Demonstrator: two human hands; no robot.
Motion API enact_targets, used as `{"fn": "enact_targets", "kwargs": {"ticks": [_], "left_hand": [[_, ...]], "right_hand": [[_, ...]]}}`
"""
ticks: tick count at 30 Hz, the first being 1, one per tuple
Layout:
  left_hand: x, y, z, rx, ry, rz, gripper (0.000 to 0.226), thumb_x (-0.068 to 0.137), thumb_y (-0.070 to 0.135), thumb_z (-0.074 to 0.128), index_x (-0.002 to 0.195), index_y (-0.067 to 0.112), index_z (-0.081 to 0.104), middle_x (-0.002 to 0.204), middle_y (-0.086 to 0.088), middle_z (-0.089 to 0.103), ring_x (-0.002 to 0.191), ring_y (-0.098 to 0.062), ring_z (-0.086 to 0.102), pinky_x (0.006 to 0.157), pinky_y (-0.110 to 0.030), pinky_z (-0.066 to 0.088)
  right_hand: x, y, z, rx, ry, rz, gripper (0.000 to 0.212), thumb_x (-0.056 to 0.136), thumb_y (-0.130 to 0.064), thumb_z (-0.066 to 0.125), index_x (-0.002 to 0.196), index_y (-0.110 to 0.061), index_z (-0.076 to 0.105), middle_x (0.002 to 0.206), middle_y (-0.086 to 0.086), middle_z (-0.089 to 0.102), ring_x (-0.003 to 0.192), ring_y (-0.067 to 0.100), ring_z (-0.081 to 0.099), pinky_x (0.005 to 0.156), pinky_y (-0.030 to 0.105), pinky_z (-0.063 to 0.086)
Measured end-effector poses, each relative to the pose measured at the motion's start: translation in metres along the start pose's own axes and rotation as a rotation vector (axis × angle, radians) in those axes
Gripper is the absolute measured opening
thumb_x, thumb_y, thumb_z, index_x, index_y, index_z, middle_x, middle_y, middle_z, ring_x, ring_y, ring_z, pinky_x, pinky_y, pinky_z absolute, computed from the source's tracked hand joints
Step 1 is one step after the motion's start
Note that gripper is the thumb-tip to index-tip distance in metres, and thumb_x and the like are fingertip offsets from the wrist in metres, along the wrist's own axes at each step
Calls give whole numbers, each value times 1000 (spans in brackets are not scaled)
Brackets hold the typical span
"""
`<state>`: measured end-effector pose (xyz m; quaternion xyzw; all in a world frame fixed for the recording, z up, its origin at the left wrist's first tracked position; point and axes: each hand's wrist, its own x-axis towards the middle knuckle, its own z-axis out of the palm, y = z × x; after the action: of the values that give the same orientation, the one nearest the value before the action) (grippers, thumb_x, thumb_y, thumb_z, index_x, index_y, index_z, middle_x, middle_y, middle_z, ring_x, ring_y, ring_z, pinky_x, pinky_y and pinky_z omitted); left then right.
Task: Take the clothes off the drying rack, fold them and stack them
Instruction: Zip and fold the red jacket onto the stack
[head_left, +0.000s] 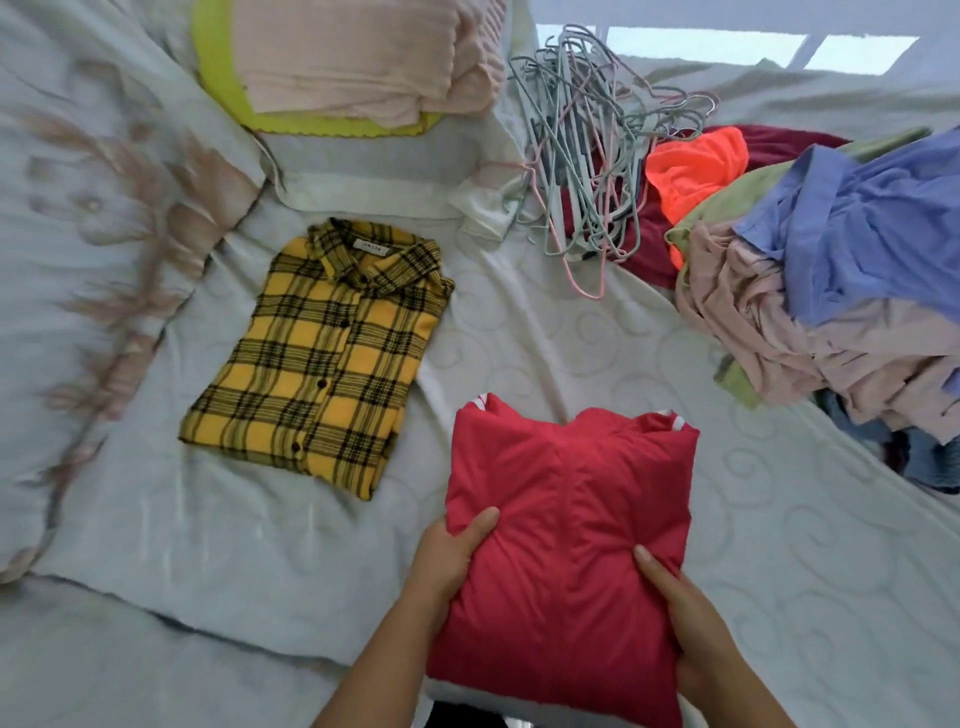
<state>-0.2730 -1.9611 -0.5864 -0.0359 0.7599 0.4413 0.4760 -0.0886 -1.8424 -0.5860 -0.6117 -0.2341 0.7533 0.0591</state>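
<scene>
1. You held the folded red jacket by its near edge, low in the middle of the view, over the pale bed sheet.
2. Your left hand gripped the jacket's left side, with the thumb laid on top and the fingers tucked out of sight underneath.
3. Your right hand gripped the right side the same way, thumb on the red cloth and fingers hidden below it.
4. The jacket's collar end pointed away from you, with a white stripe showing at each far corner.
5. The yellow checked shirt lay folded flat on the sheet to the left of the jacket, near it but apart, collar away from you.
6. A pile of unfolded clothes sat at the right, blue and pale pink on top.
7. A tangle of hangers lay beyond, beside an orange garment.
8. A folded pink blanket rested at the far edge.
</scene>
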Motion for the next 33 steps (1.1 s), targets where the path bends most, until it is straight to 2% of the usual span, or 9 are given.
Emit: {"fn": "enact_targets", "kwargs": {"ticks": [3, 6, 11, 14, 18, 23, 26, 30, 33], "left_hand": [[-6, 25, -21, 11, 22, 96, 9, 82, 24, 68, 90, 24, 64, 89, 11, 67, 79, 4, 59, 62, -4, 45], [1, 59, -53, 75, 61, 184, 11, 82, 24, 68, 92, 23, 64, 85, 15, 64, 84, -5, 62, 69, -10, 46], [39, 134, -147, 200, 177, 349, 21, 83, 27, 67, 103, 19, 63, 89, 8, 62, 83, -8, 57, 61, -5, 41], [75, 165, -203, 198, 222, 387, 35, 83, 30, 66, 112, 11, 64, 99, 0, 65, 87, -11, 60, 73, -18, 43], [129, 174, -254, 256, 246, 364, 35, 84, 35, 64, 111, 12, 64, 99, 0, 64, 81, -5, 59, 69, -17, 42], [180, 133, -275, 316, 198, 192, 65, 85, 65, 43, 123, 13, 55, 121, -5, 59, 115, -24, 54, 92, -31, 40], [184, 123, -265, 299, 304, 171, 61, 94, 53, 33, 136, 9, 41, 136, -9, 48, 125, -25, 45, 93, -28, 32], [168, 121, -253, 627, 518, 569, 74, 90, 61, 32, 143, 10, 26, 144, -15, 40, 132, -30, 38, 106, -45, 29], [167, 106, -233, 1025, 384, 758, 62, 91, 62, 14, 145, 32, 15, 155, -3, 20, 142, -24, 14, 110, -55, 8]], "right_hand": [[-11, -4, 24, 27, -7, -70, 89, 40, -44, 88, 117, -9, 62, 108, 12, 70, 103, 28, 65, 101, 46, 43], [-17, -13, 64, 104, -59, -127, 66, 58, -30, 79, 118, -9, 60, 107, 13, 69, 100, 29, 65, 96, 43, 47], [5, -27, 184, 192, -182, -136, 21, 85, -17, 61, 106, -15, 62, 103, 8, 71, 90, 20, 68, 79, 32, 56], [26, -33, 259, 210, -216, -142, 24, 87, -16, 61, 110, -11, 61, 104, 8, 70, 89, 19, 67, 84, 33, 55], [66, -26, 325, 187, -239, -125, 27, 86, -19, 62, 112, -13, 60, 104, 8, 69, 95, 21, 65, 90, 38, 52], [107, 5, 340, 46, -135, -120, 45, 83, -23, 68, 126, -18, 55, 115, 5, 66, 105, 23, 63, 98, 46, 46], [107, 9, 336, 24, -127, -119, 42, 85, -26, 65, 125, -17, 56, 114, 4, 68, 104, 21, 64, 97, 42, 48], [101, 11, 336, 16, -108, -143, 36, 88, -38, 58, 119, -19, 58, 112, 1, 68, 103, 19, 64, 94, 40, 50], [105, 13, 340, -24, -46, -161, 31, 92, -39, 52, 114, -19, 60, 113, 2, 67, 103, 18, 63, 96, 39, 48]]}}
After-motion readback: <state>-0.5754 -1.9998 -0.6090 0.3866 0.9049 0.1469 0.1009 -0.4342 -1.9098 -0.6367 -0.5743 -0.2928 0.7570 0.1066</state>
